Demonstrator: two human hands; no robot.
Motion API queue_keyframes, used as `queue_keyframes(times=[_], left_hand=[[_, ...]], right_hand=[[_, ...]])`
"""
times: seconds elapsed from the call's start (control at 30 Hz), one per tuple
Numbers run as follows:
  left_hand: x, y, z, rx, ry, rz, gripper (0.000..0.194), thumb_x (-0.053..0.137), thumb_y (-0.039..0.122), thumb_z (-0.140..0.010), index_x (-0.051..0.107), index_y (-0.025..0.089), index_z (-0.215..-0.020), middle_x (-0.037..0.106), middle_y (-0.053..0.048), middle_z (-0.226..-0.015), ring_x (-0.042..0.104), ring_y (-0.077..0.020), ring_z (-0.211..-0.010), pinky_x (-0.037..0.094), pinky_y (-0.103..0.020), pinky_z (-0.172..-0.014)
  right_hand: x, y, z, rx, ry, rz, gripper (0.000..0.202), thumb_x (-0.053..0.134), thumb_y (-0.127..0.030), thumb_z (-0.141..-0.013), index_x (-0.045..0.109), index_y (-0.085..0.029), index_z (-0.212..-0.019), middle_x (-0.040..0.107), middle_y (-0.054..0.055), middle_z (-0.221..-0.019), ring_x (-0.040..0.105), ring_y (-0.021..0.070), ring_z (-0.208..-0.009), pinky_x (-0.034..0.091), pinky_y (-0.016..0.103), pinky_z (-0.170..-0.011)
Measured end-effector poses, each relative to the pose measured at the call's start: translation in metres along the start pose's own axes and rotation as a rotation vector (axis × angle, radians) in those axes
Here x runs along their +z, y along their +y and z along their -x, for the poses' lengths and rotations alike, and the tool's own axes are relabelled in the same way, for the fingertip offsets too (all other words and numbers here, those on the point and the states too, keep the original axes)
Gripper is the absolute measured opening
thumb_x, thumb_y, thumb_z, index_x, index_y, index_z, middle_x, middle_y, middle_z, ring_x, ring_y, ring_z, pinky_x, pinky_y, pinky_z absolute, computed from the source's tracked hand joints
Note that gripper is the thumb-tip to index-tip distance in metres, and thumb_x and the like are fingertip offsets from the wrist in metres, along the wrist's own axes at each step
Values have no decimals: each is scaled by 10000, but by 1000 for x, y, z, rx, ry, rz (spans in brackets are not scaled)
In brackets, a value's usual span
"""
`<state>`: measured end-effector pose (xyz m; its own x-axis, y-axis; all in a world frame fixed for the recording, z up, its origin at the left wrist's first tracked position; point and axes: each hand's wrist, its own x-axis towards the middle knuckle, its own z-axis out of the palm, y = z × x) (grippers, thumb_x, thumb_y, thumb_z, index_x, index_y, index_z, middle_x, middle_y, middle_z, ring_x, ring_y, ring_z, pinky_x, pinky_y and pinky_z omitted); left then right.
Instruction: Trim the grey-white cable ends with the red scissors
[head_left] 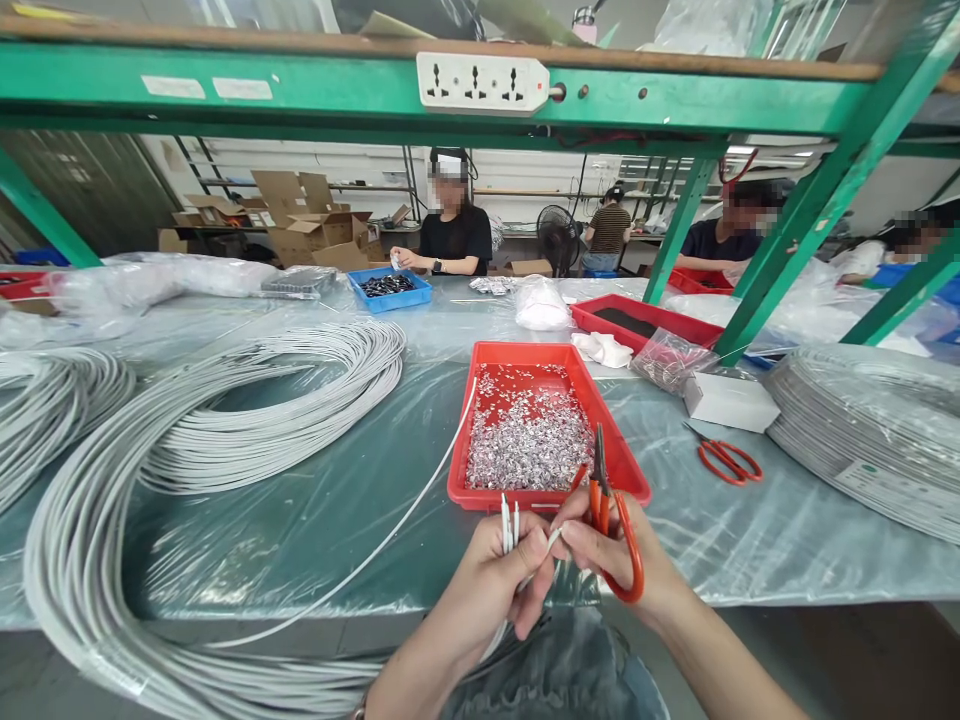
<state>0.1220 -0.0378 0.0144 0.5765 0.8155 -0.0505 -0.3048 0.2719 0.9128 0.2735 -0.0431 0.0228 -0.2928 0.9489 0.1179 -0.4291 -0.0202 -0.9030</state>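
Note:
My left hand is closed around several white cable ends, whose tips stick up above the fingers. One white cable end is pinched between the fingertips of both hands. My right hand also carries scissors with orange handles, blades pointing up and away from me. Just beyond the hands sits a red tray holding a heap of small shiny metal pieces. From the left, a big coil of white cable runs over the table edge toward my left hand. What lies inside my fingers is partly hidden.
Another pair of orange-handled scissors lies right, near a white box and a wrapped cable coil. A red tray and a blue tray stand farther back. Overhead runs a green shelf beam. Co-workers sit opposite.

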Motion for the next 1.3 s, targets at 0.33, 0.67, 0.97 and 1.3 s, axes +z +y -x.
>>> queue_keyframes(times=[0.33, 0.67, 0.97, 1.3], left_hand=[[-2, 1, -1, 11, -51, -28, 393, 571, 458, -790, 476, 110, -634, 427, 50, -466, 281, 5, -279, 143, -130, -286], [5, 1, -6, 88, 18, -242, 413, 462, 505, -834, 495, 125, -676, 381, 68, -446, 277, -3, -277, 182, -138, -316], [-1, -11, 12, 199, 275, -420, 368, 470, 476, -832, 560, 119, -842, 488, 32, -573, 393, -19, -337, 269, -143, -375], [-3, -3, 2, 184, 412, -385, 417, 551, 527, -761, 552, 114, -823, 425, 63, -377, 326, -44, -317, 238, -154, -361]], right_hand=[[1, 10, -4, 201, -73, -67, 434, 643, -482, -726, 443, -140, -548, 343, -77, -364, 278, 22, -334, 274, 175, -431], [1, -3, -3, -4, 143, 35, 225, 782, -198, -613, 572, -121, -632, 548, -29, -506, 448, 40, -470, 335, 133, -472], [-11, -18, -26, -173, 235, -26, 433, 678, -401, -712, 351, -154, -573, 293, -111, -413, 190, -8, -328, 262, 155, -419], [-3, -21, -28, -24, 121, 404, 227, 790, -200, -560, 676, -100, -729, 537, -22, -529, 420, 45, -483, 326, 150, -464]])
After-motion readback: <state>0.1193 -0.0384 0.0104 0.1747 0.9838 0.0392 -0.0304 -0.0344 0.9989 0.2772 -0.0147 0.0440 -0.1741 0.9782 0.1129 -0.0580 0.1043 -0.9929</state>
